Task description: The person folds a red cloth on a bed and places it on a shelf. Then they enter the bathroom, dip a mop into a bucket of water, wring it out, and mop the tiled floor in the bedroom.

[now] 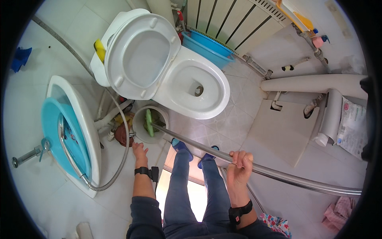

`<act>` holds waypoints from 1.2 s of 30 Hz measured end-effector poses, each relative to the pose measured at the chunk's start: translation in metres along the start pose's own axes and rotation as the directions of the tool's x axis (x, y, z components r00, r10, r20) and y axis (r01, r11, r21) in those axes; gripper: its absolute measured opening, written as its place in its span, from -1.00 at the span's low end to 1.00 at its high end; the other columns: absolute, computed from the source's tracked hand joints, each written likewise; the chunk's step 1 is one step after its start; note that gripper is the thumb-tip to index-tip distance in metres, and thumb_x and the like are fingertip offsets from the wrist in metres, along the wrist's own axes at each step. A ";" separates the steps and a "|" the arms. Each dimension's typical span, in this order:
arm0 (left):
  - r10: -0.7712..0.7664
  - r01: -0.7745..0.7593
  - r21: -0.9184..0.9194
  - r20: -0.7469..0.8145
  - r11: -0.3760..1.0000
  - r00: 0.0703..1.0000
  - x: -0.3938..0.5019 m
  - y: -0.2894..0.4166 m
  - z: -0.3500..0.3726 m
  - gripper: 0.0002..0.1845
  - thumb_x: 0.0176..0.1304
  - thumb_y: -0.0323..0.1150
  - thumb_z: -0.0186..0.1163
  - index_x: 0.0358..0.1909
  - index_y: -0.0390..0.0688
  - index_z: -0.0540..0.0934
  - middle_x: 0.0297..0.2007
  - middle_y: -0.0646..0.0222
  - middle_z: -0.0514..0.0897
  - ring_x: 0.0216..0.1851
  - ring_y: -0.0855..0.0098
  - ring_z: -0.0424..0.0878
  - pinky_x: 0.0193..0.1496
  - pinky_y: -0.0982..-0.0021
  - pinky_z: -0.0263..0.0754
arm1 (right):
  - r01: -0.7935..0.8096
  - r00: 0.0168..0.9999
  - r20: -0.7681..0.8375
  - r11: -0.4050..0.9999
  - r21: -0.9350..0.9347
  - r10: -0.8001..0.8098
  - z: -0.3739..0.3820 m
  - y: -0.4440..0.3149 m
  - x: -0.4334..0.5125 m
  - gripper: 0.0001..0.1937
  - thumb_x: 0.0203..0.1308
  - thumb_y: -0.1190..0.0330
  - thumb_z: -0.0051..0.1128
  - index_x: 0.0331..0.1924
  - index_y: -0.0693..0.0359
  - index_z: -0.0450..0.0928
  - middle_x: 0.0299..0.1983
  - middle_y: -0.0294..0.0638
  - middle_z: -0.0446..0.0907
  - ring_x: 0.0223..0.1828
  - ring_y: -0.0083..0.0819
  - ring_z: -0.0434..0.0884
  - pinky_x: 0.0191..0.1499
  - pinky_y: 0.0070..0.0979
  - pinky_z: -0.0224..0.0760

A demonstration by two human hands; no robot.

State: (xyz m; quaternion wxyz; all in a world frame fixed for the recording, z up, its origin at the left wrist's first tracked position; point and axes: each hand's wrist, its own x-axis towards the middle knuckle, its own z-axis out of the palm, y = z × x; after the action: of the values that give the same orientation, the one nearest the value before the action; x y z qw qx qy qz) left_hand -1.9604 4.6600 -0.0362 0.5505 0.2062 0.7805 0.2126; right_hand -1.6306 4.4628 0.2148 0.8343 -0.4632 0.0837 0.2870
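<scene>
My right hand (pixel 240 168) is closed around a long metal pole (pixel 197 145). The pole slants from the right edge down into a pale bucket (pixel 138 121) on the floor. Inside the bucket, at the pole's end, is a green mop head (pixel 149 122); its lower part is partly hidden. My left hand (pixel 140 152) is held out just below the bucket with its fingers apart and nothing visible in it. A small metal tap (pixel 131 134) and a brown rounded object (pixel 121 134) are close beyond its fingertips.
The toilet (pixel 206 107) stands ahead with its lid and seat raised. A corner sink (pixel 96 167) holding a blue basin (pixel 49 119) is at left, with a flexible shower hose (pixel 119 167) looping beside it. Blue basins (pixel 206 50) stand below the radiator (pixel 222 22). A white pipe (pixel 310 84) runs along the right.
</scene>
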 end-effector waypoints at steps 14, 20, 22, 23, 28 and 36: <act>-0.193 0.187 0.109 0.048 0.976 0.980 0.071 0.016 -0.007 -0.37 0.18 -0.46 0.05 0.34 -0.01 0.23 0.24 0.34 0.32 0.24 0.28 0.30 0.10 -0.01 0.46 | 0.071 0.967 0.253 0.991 -0.113 -0.040 -0.011 0.079 -0.007 -0.75 0.18 0.52 0.06 -0.55 0.11 0.25 -0.55 -0.32 0.31 -0.45 -0.46 0.29 -0.14 -0.44 0.17; -0.138 0.151 -0.079 0.153 0.985 0.979 0.076 0.013 -0.013 -0.26 0.12 -0.52 0.03 0.41 -0.08 0.13 0.39 0.31 0.17 0.36 0.25 0.18 0.22 -0.03 0.34 | 0.002 0.991 0.136 0.997 -0.081 0.009 -0.029 0.085 0.011 -0.71 0.18 0.41 0.14 -0.58 0.05 0.26 -0.55 -0.34 0.32 -0.38 -0.48 0.33 0.05 -0.36 0.18; -0.081 0.121 -0.158 0.234 0.980 0.969 0.077 0.013 -0.013 -0.19 0.09 -0.55 0.02 0.45 -0.10 0.06 0.42 0.31 0.13 0.39 0.24 0.14 0.28 -0.03 0.28 | -0.033 0.990 0.132 0.997 -0.072 0.042 -0.034 0.083 0.017 -0.70 0.18 0.40 0.16 -0.59 0.04 0.27 -0.56 -0.35 0.32 -0.38 -0.49 0.33 0.06 -0.36 0.18; -0.072 0.117 -0.183 0.238 0.976 0.969 0.078 0.013 -0.011 -0.17 0.08 -0.56 0.02 0.46 -0.11 0.02 0.43 0.30 0.11 0.40 0.23 0.13 0.29 -0.04 0.25 | -0.051 0.990 0.129 0.996 -0.068 0.060 -0.035 0.084 0.019 -0.70 0.18 0.40 0.17 -0.60 0.03 0.27 -0.56 -0.36 0.32 -0.38 -0.50 0.33 0.06 -0.36 0.18; -0.033 0.086 -0.242 0.213 0.967 0.976 0.081 0.021 -0.004 -0.13 0.10 -0.58 -0.01 0.48 -0.07 -0.07 0.45 0.31 0.08 0.41 0.24 0.12 0.31 -0.09 0.20 | -0.037 0.985 0.168 0.995 -0.088 0.052 -0.033 0.091 0.016 -0.71 0.18 0.42 0.15 -0.60 0.03 0.28 -0.57 -0.38 0.32 -0.39 -0.51 0.34 0.07 -0.37 0.17; 0.068 -0.041 -0.145 0.191 0.989 0.979 0.098 0.041 0.000 -0.14 0.15 -0.51 0.07 0.49 0.01 -0.04 0.43 0.38 0.11 0.34 0.30 0.22 0.25 -0.07 0.24 | -0.025 0.961 0.268 0.988 -0.151 0.065 -0.029 0.094 0.012 -0.73 0.15 0.41 0.15 -0.58 0.04 0.27 -0.56 -0.38 0.32 -0.40 -0.49 0.34 0.06 -0.38 0.15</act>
State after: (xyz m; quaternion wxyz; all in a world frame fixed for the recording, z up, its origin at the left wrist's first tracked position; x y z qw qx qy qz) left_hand -1.9870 4.7485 -0.0890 0.6317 0.2082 0.6997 0.2608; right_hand -1.6699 4.4822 0.1257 0.7950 -0.4773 -0.0422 0.3721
